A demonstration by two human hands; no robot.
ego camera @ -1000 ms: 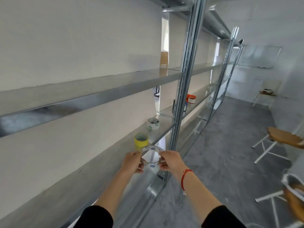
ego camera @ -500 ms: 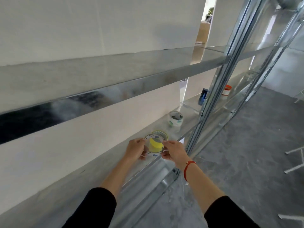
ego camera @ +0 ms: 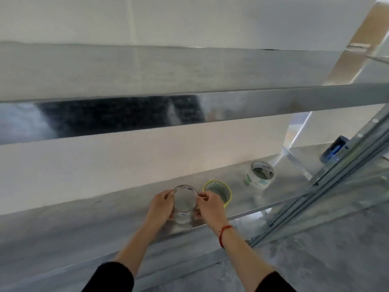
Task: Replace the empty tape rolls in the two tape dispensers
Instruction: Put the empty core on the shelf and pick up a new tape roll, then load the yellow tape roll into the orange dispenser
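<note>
While I stand close against a galvanised metal shelf [ego camera: 263,199] set along a white wall [ego camera: 105,163], both my hands work over its near edge. A second shelf [ego camera: 189,72] of the same shiny metal runs above it, its front lip mirroring dark shapes, and a perforated steel upright [ego camera: 345,163] slants down the right side. Below the shelf lies a grey concrete floor [ego camera: 315,253].

My left hand [ego camera: 161,205] and my right hand [ego camera: 210,205] each close a grip on opposite sides of one clear tape roll [ego camera: 184,200], holding it just above the shelf surface; whether it touches the metal I cannot tell. A red cord bracelet [ego camera: 224,233] circles my right wrist, and both sleeves are black.

Counting rolls, I see three: the clear one in my hands, one yellow tape roll [ego camera: 217,191] standing just right of it and partly behind my right fingers, and one white printed tape roll [ego camera: 261,174] lying tilted farther right. Far right, one blue object [ego camera: 334,149] sits partly hidden behind the upright; I cannot make out what it is.
</note>
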